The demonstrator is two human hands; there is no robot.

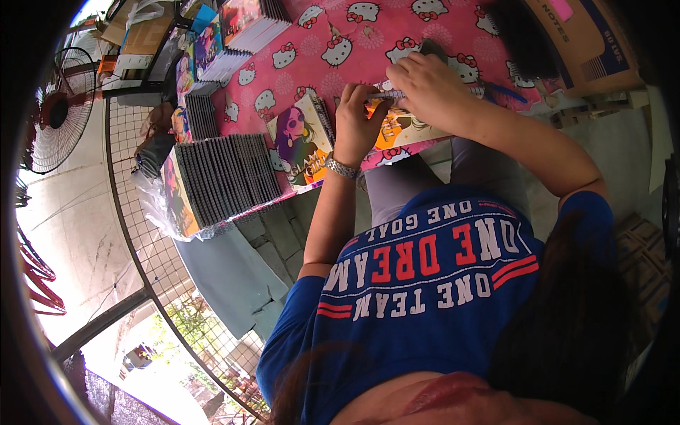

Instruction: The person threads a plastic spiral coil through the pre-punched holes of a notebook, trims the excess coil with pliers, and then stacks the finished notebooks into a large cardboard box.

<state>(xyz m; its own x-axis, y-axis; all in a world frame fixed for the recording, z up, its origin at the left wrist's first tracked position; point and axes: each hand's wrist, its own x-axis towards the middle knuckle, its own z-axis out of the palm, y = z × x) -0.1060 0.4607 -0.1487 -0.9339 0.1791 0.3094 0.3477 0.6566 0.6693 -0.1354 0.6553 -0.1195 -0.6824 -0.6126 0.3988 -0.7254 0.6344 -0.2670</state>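
A notebook (405, 133) with an orange and yellow cover lies at the table's near edge, in front of me. My left hand (358, 122) is closed on its left end, with thumb and fingers curled at the upper edge. A pale, narrow ridged strip (387, 94) runs along that edge, and I cannot tell whether it is the binding. My right hand (431, 88) has its fingers bent and pressed down at the same edge. Its fingertips are partly hidden. Just left of my left hand lies another notebook (296, 138) with an illustrated cover.
A long row of black-bound notebooks (230, 173) stands at the table's left edge, with further stacks (244, 25) behind. A blue-handled tool (506, 92) lies right of my right hand. A cardboard box (584, 46) is at the far right, a fan (60, 110) at left. Pink patterned cloth (312, 78) covers the table.
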